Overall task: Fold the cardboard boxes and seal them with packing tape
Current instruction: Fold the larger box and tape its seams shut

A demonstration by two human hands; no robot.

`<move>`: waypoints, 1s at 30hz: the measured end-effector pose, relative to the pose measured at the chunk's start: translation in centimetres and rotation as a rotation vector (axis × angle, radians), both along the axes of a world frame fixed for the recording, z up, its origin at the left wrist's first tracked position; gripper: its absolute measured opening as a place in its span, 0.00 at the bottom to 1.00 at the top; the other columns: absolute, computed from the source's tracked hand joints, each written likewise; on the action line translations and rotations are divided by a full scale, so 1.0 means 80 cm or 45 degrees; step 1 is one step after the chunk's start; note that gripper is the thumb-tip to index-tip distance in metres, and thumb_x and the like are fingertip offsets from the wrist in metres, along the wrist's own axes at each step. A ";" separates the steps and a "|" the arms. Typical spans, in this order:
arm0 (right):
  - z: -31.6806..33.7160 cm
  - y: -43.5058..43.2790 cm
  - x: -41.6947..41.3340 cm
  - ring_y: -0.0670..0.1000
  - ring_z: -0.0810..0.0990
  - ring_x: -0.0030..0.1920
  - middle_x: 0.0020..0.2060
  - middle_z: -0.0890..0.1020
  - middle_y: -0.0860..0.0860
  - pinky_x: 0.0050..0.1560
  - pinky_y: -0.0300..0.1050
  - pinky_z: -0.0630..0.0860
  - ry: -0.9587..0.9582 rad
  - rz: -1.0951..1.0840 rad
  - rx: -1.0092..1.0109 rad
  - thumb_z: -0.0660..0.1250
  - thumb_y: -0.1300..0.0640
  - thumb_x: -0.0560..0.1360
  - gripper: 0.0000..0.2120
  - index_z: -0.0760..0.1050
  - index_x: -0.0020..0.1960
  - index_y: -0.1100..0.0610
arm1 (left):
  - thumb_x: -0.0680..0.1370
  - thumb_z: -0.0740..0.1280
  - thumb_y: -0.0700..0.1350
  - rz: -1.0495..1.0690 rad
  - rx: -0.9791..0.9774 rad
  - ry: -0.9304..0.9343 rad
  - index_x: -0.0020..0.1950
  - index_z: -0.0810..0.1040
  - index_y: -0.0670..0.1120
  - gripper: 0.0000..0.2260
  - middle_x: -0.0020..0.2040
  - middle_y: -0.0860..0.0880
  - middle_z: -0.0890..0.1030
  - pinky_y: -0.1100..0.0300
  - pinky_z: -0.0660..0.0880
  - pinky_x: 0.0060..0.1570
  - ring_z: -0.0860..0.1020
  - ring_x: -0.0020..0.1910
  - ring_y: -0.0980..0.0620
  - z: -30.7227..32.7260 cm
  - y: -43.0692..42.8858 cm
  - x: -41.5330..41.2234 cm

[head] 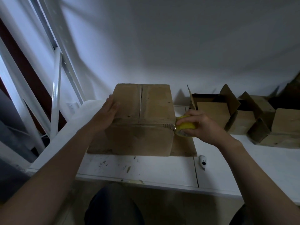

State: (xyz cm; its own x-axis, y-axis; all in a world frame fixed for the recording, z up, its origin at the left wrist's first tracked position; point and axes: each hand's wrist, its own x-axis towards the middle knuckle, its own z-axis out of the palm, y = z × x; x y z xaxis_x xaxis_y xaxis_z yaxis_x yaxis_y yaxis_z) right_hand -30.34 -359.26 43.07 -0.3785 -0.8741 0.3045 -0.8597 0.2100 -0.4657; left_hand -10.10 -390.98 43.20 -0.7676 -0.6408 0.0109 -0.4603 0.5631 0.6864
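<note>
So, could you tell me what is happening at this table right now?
A person is taping a closed cardboard box on the white table. The left hand steadies its left side, and the right hand holds a yellow tape roll at its right top edge. Several open boxes stand to the right.

We see the closed box (141, 120) on the table (162, 169) toward its left edge, open boxes (227, 114) along the back right, a cutter (203, 161) near the front edge.

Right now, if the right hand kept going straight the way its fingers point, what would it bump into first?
The closed cardboard box: the right hand points left, and the yellow tape roll it grips seems to sit against the box's near right corner.
</note>
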 end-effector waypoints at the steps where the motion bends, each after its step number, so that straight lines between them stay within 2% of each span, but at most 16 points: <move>1: -0.002 -0.001 -0.001 0.49 0.73 0.54 0.52 0.76 0.40 0.54 0.53 0.74 -0.050 0.023 -0.011 0.80 0.54 0.70 0.18 0.81 0.55 0.38 | 0.84 0.50 0.62 0.015 0.038 0.039 0.83 0.45 0.52 0.31 0.83 0.50 0.50 0.46 0.51 0.79 0.51 0.82 0.46 0.000 0.005 0.002; 4: -0.007 0.000 0.000 0.48 0.73 0.57 0.53 0.75 0.37 0.54 0.53 0.75 -0.072 0.048 -0.033 0.79 0.51 0.70 0.18 0.80 0.56 0.38 | 0.82 0.49 0.64 0.031 -0.027 0.081 0.83 0.45 0.50 0.34 0.83 0.50 0.49 0.44 0.52 0.79 0.51 0.82 0.46 -0.002 0.014 0.003; 5: -0.008 0.000 0.001 0.48 0.74 0.57 0.53 0.75 0.37 0.54 0.52 0.75 -0.062 0.063 -0.056 0.79 0.51 0.70 0.18 0.80 0.56 0.39 | 0.81 0.47 0.65 0.027 -0.127 0.023 0.83 0.45 0.49 0.35 0.84 0.49 0.48 0.42 0.50 0.79 0.49 0.82 0.46 -0.002 0.014 0.004; 8: -0.007 0.003 0.005 0.46 0.75 0.57 0.53 0.76 0.37 0.52 0.49 0.75 -0.063 0.084 -0.095 0.78 0.49 0.70 0.18 0.80 0.58 0.40 | 0.77 0.36 0.69 -0.014 -0.629 -0.255 0.83 0.49 0.46 0.41 0.83 0.46 0.48 0.40 0.41 0.78 0.43 0.82 0.47 -0.001 0.019 0.008; 10: -0.003 0.002 0.014 0.44 0.74 0.57 0.54 0.76 0.37 0.51 0.45 0.75 -0.114 0.073 -0.091 0.79 0.50 0.70 0.20 0.78 0.59 0.40 | 0.76 0.30 0.71 -0.083 -0.818 -0.311 0.82 0.53 0.46 0.43 0.83 0.45 0.51 0.39 0.39 0.77 0.45 0.82 0.46 0.004 0.036 0.008; 13: 0.004 -0.012 0.039 0.35 0.71 0.60 0.58 0.72 0.27 0.51 0.40 0.73 -0.166 0.078 -0.048 0.79 0.50 0.71 0.26 0.70 0.60 0.30 | 0.77 0.36 0.71 -0.248 -0.799 -0.286 0.82 0.53 0.48 0.41 0.83 0.48 0.51 0.42 0.42 0.78 0.46 0.82 0.48 0.011 0.082 -0.009; 15: 0.003 -0.022 0.055 0.33 0.69 0.60 0.59 0.69 0.23 0.51 0.40 0.74 -0.180 0.099 -0.045 0.78 0.49 0.72 0.29 0.66 0.61 0.27 | 0.77 0.40 0.72 -0.346 -0.824 -0.279 0.83 0.50 0.49 0.41 0.83 0.50 0.48 0.43 0.43 0.78 0.45 0.82 0.51 0.008 0.109 -0.024; 18: -0.002 -0.019 0.058 0.38 0.72 0.60 0.61 0.69 0.27 0.52 0.47 0.79 -0.276 0.062 -0.082 0.78 0.47 0.72 0.29 0.65 0.63 0.31 | 0.69 0.34 0.79 -0.348 -0.889 -0.312 0.83 0.48 0.47 0.52 0.83 0.51 0.48 0.42 0.45 0.79 0.44 0.82 0.51 -0.001 0.124 -0.036; 20: -0.007 -0.013 0.056 0.40 0.73 0.60 0.61 0.70 0.30 0.53 0.48 0.80 -0.358 0.051 -0.115 0.77 0.45 0.72 0.27 0.66 0.64 0.34 | 0.64 0.32 0.81 -0.322 -0.887 -0.316 0.83 0.48 0.47 0.56 0.83 0.51 0.48 0.41 0.46 0.79 0.45 0.82 0.51 -0.002 0.123 -0.037; 25: -0.012 -0.012 0.062 0.34 0.73 0.58 0.57 0.74 0.29 0.49 0.35 0.74 -0.323 -0.004 -0.191 0.72 0.33 0.67 0.25 0.70 0.61 0.35 | 0.65 0.36 0.81 -0.332 -0.978 -0.335 0.83 0.48 0.47 0.55 0.83 0.50 0.49 0.39 0.48 0.78 0.46 0.82 0.51 -0.006 0.118 -0.039; 28: -0.010 -0.015 0.059 0.38 0.73 0.54 0.58 0.74 0.32 0.49 0.33 0.70 -0.175 0.006 -0.158 0.69 0.30 0.67 0.28 0.69 0.64 0.36 | 0.65 0.36 0.80 -0.362 -1.008 -0.340 0.83 0.47 0.46 0.55 0.83 0.49 0.50 0.40 0.47 0.79 0.47 0.82 0.49 -0.007 0.115 -0.037; 30: -0.009 -0.018 0.055 0.41 0.73 0.56 0.59 0.74 0.35 0.49 0.34 0.70 -0.133 0.019 -0.127 0.69 0.31 0.68 0.28 0.70 0.65 0.38 | 0.66 0.37 0.79 -0.397 -1.025 -0.332 0.83 0.48 0.46 0.54 0.83 0.49 0.49 0.42 0.46 0.79 0.47 0.82 0.49 -0.007 0.112 -0.036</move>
